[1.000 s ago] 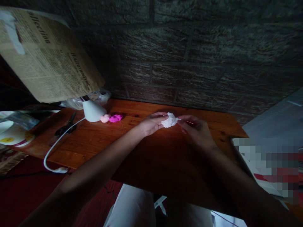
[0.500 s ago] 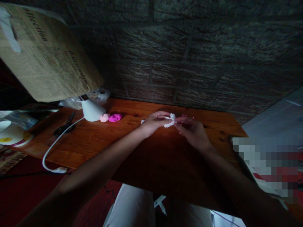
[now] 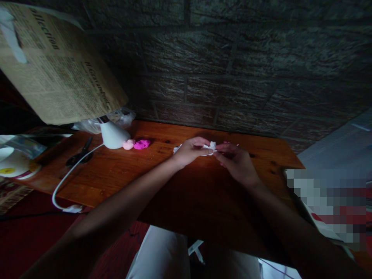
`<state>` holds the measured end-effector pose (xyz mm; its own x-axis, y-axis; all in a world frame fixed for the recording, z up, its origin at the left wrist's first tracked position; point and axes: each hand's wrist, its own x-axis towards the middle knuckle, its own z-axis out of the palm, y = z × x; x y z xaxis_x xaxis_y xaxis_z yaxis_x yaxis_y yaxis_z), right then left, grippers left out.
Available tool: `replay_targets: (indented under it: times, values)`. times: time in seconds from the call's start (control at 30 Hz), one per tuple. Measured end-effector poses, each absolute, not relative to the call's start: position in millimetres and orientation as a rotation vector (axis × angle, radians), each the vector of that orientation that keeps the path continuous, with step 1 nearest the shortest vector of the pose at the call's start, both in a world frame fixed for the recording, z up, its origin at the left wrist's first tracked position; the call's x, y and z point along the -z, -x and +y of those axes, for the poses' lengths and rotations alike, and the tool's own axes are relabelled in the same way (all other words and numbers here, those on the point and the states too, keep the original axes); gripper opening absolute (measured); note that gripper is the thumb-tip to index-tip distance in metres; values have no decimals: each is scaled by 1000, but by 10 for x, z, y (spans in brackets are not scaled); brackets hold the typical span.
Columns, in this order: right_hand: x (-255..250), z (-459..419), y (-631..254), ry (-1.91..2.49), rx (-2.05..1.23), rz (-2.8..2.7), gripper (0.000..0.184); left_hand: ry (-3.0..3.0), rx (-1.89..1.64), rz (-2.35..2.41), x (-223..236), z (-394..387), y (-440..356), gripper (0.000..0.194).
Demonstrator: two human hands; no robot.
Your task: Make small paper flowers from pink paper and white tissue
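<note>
We hold the white lump [image 3: 212,146] above the table [image 3: 116,174]. Our left hand [image 3: 187,152] has its grip clamped on the lump's nine o'clock side; our right hand [image 3: 236,161] has its grip pinched on the three o'clock edge. Pink bits [image 3: 237,144] show just beyond our right fingers, and a white piece [image 3: 176,148] lies partly hidden behind our left hand.

Toward nine o'clock from the white lump we have the magenta lump [image 3: 142,144], the pale lump [image 3: 128,144] touching it, the lamp [image 3: 112,135] just beside that, then the scissors [image 3: 80,154] and the cup [image 3: 13,164]. The shade [image 3: 64,69] hangs at ten, the plug [image 3: 73,209] sits at eight, and the wall [image 3: 209,89] rises at twelve.
</note>
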<state>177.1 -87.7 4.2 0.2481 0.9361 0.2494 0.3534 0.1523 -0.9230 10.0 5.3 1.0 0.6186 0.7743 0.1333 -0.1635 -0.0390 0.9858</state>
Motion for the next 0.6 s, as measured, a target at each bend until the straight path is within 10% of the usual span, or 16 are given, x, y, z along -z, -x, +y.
replay_targets:
  times: [0.6]
  values:
    - [-95,-911,-1732,1379,-466,-1301,19,-1627,-935,717,16,89,-102,23]
